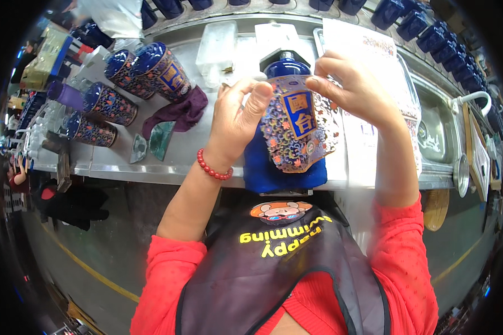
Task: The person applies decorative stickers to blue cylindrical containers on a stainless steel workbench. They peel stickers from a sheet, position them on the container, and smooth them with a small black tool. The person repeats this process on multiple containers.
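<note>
In front of me a dark blue bottle (286,68) lies on a blue padded cloth (257,167), its neck pointing away. Over its body hangs a floral decal sheet (285,139) with a blue panel in the middle. The lower edge of the sheet is loose and wavy. My left hand (237,114) pinches the sheet's upper left corner between thumb and fingers. At the upper right edge, my right hand (357,89) grips the sheet, thumb in front. Some of its fingertips are hidden behind the sheet.
Several decorated bottles (165,72) stand at the left near a purple cloth (179,114) and green scrapers (161,140). A clear plastic container (217,47) sits farther back. At right are white sheets (357,61) and a sink (435,128). Plain blue bottles (413,25) line the back.
</note>
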Demonstrator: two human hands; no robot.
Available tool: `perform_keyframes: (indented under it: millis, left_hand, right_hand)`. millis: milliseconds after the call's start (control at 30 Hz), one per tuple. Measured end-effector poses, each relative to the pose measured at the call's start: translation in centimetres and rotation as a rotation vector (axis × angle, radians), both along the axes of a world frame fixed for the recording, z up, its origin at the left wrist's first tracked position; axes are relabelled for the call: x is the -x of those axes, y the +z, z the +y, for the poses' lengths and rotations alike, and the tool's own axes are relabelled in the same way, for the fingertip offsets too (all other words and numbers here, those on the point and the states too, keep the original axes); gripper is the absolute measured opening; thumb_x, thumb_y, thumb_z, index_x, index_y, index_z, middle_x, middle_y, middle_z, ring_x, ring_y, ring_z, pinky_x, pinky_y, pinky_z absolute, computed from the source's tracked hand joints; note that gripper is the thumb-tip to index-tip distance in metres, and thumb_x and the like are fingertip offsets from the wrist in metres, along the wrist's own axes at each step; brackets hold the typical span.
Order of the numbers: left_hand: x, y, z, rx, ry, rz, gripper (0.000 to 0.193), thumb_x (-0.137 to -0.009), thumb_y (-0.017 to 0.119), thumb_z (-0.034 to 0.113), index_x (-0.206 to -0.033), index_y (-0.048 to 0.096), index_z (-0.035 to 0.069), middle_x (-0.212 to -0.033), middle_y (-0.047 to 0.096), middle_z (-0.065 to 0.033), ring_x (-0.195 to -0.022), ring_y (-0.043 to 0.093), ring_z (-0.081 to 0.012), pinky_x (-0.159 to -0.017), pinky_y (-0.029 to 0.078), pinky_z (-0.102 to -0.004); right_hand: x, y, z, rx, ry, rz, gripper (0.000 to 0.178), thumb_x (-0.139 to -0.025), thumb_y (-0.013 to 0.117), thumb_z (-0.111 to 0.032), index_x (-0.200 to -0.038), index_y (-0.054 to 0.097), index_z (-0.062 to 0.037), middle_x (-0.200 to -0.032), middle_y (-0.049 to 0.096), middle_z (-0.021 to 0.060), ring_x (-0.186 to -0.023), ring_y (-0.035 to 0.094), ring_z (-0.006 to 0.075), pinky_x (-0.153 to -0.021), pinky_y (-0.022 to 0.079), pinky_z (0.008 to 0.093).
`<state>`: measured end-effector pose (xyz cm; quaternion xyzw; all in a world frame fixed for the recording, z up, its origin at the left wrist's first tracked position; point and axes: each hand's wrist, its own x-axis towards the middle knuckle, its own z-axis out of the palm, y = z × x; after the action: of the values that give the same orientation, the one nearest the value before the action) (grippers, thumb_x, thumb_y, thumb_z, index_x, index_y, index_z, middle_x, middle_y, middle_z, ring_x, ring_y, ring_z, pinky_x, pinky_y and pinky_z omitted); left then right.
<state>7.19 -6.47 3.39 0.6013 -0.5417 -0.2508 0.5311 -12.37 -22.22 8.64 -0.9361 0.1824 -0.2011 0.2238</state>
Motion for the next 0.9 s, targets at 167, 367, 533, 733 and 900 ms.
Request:
perform_keyframes:
  millis: [167, 367, 533, 733, 900]
  left_hand:
    - [0.4, -1.8, -1.0, 0.026, 0.113, 0.085, 0.022, -0.093, 0.07, 0.025, -0.095, 0.071, 0.003, -0.083, 0.069, -0.0053, -0.082, 0.059, -0.0161, -0.082, 0.045, -0.0328]
    - [-1.4, -1.6, -1.8, -0.049, -0.046, 0.411, 0.02, -0.098, 0.064, 0.018, -0.102, 0.07, 0.0, -0.085, 0.065, 0.0017, -0.079, 0.055, -0.0053, -0.071, 0.043, -0.0218]
    - [-3.5, -1.7, -3.4, -0.08, -0.14, 0.435, 0.024, -0.1, 0.061, 0.016, -0.114, 0.07, -0.002, -0.098, 0.07, -0.0009, -0.089, 0.058, -0.0067, -0.08, 0.044, -0.0229]
    - [-3.5, -2.3, -4.4, -0.12, -0.115, 0.468, 0.021, -0.099, 0.061, 0.019, -0.094, 0.071, 0.001, -0.085, 0.066, 0.0007, -0.078, 0.054, -0.0071, -0.073, 0.044, -0.024]
    - [-3.3, -2.8, -4.6, -0.107, -0.104, 0.462, 0.021, -0.101, 0.06, 0.019, -0.094, 0.069, 0.002, -0.088, 0.065, 0.0, -0.08, 0.054, -0.0068, -0.074, 0.043, -0.0245]
  right_hand:
    - [0.4, -1.6, -1.5, -0.042, 0.038, -0.037, 0.037, -0.097, 0.07, -0.038, -0.093, 0.064, -0.0016, -0.095, 0.06, 0.0065, -0.08, 0.062, 0.0188, -0.068, 0.051, 0.033]
    - [0.1, -2.1, -2.1, -0.302, 0.007, -0.002, 0.032, -0.098, 0.069, -0.034, -0.097, 0.063, -0.0029, -0.102, 0.06, 0.0042, -0.074, 0.061, 0.011, -0.063, 0.05, 0.0263]
    - [-0.5, -2.4, -2.6, -0.222, -0.018, 0.018, 0.031, -0.1, 0.067, -0.034, -0.1, 0.063, -0.0034, -0.108, 0.061, 0.0049, -0.078, 0.063, 0.0112, -0.066, 0.052, 0.0248]
    - [-0.5, -2.8, -2.8, -0.469, -0.029, -0.035, 0.026, -0.102, 0.065, -0.028, -0.094, 0.06, -0.0033, -0.108, 0.06, 0.0054, -0.085, 0.059, 0.011, -0.068, 0.052, 0.0251]
    - [-0.4, -3.8, -3.3, -0.268, 0.036, -0.134, 0.025, -0.103, 0.063, -0.023, -0.088, 0.059, -0.0023, -0.107, 0.059, 0.0065, -0.092, 0.058, 0.0129, -0.074, 0.051, 0.026]
